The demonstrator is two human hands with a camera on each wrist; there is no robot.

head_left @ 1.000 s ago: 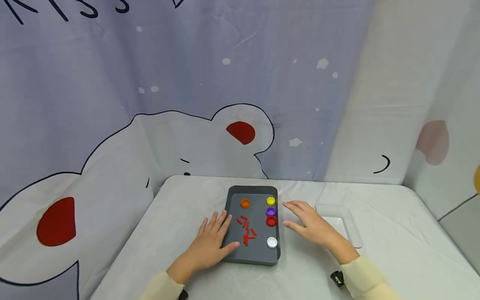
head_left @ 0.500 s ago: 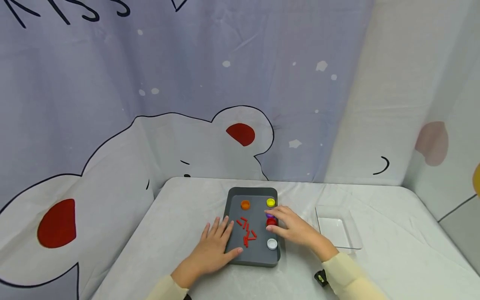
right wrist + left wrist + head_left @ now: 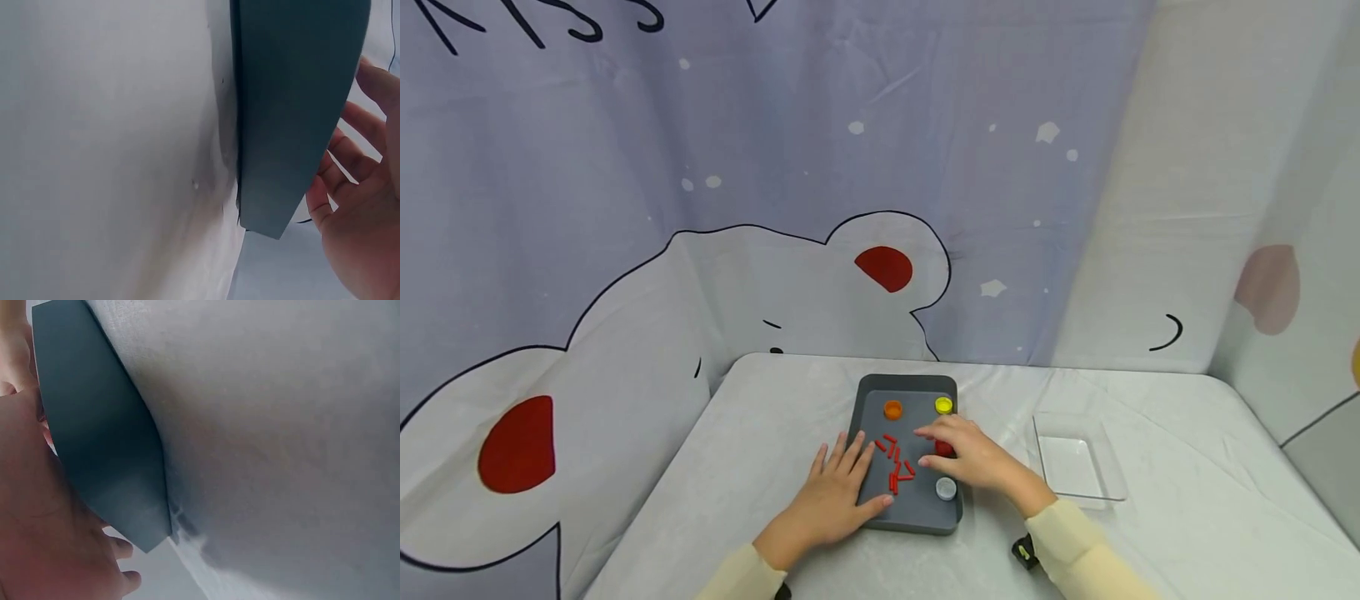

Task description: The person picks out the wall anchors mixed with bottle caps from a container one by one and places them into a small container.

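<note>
A dark grey tray (image 3: pixel 917 512) lies on the white-covered table. My left hand (image 3: pixel 823 504), fingers straight and spread, rests at the tray's left rim. Over its right half reaches my right hand (image 3: pixel 973 457), thumb and fingers apart and nothing held between them. That hand partly covers a red cap (image 3: pixel 944 449) and hides a purple one. Short red sticks (image 3: pixel 895 454) lie loosely in the middle. Also inside are an orange cap (image 3: pixel 892 409), a yellow cap (image 3: pixel 943 405) and a white cap (image 3: pixel 946 489). Both wrist views show mostly the tray's outer wall (image 3: pixel 106 425).
To the right of the tray stands a clear plastic box (image 3: pixel 1071 467). A printed curtain (image 3: pixel 805 150) hangs behind the table and along its sides. The tablecloth (image 3: pixel 1195 467) has slight wrinkles.
My right hand has moved left, from beside the tray to over it, covering the purple cap and part of the red one. The left hand has shifted only slightly to the right.
</note>
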